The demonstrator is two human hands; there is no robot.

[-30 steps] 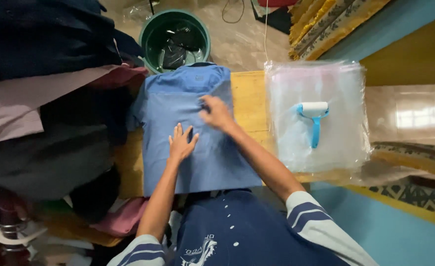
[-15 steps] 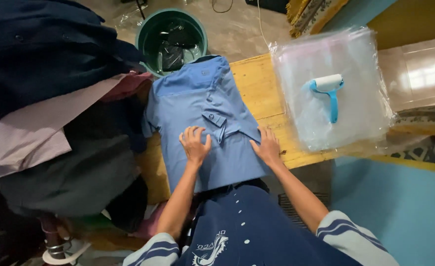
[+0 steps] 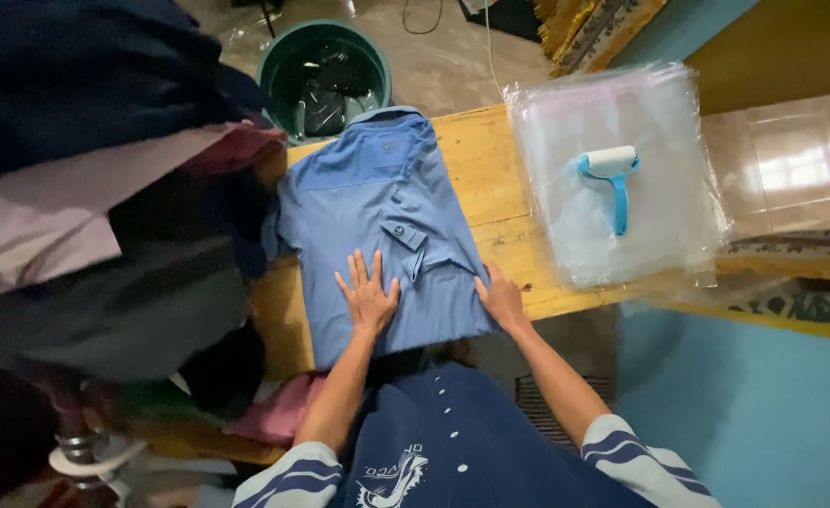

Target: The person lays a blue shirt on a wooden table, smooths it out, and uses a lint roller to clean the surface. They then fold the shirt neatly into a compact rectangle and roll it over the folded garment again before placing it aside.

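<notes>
Change: both my hands sit lower on the blue shirt (image 3: 377, 216) than half a second ago; right one has slid out to its right edge.
Left hand (image 3: 368, 293): flat, fingers spread wide, pressing the shirt's lower middle, just below the pocket flap.
Right hand (image 3: 502, 299): open, palm down on the shirt's lower right corner, gripping nothing.
Shirt: folded, collar away from me, lying on the wooden worktop (image 3: 490, 179).
Right of shirt: stack of clear plastic bags (image 3: 659, 216) with a blue-handled lint roller (image 3: 612, 174) on top.
Left: heap of dark and pink clothes (image 3: 95, 216) touching the shirt.
Beyond worktop: green bucket (image 3: 325, 75) on floor.
</notes>
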